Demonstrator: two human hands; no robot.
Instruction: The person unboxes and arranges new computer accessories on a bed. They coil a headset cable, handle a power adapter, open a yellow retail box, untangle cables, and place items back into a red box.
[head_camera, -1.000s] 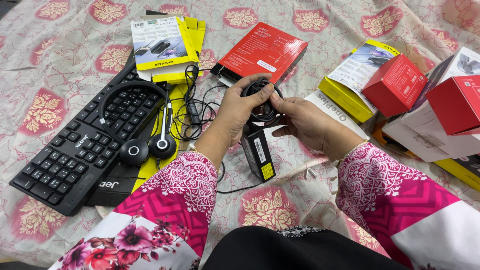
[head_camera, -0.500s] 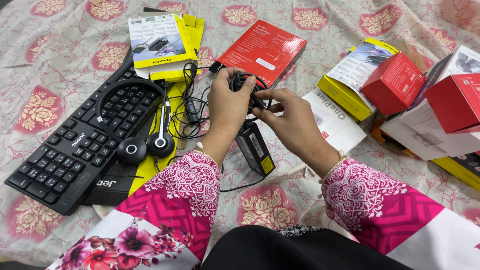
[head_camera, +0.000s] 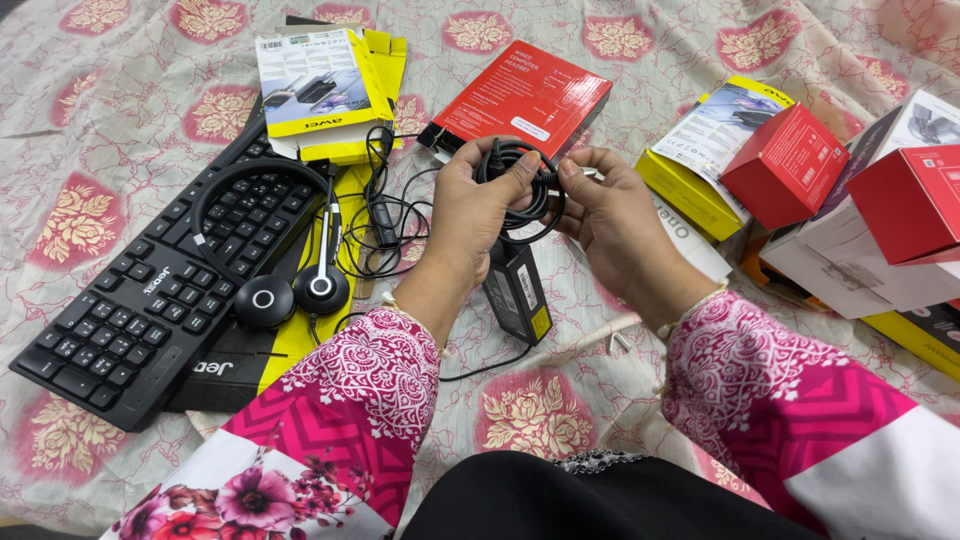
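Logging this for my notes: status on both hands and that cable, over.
Left hand grips coiled black cable. Right hand pinches its end. Power adapter lies below; headset rests on keyboard.

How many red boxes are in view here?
3. A flat red box lies beyond the hands; a small red box sits on the yellow package; another red box is at the right edge. More may be hidden.

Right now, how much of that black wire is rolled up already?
Most of it looks rolled: the black cable coil sits in several loops pinched by the left hand. In hand: the right hand holds the short loose end at its plug. Left: that last bit is not yet tucked in. The headset on the keyboard lies apart with its own wire untidy.
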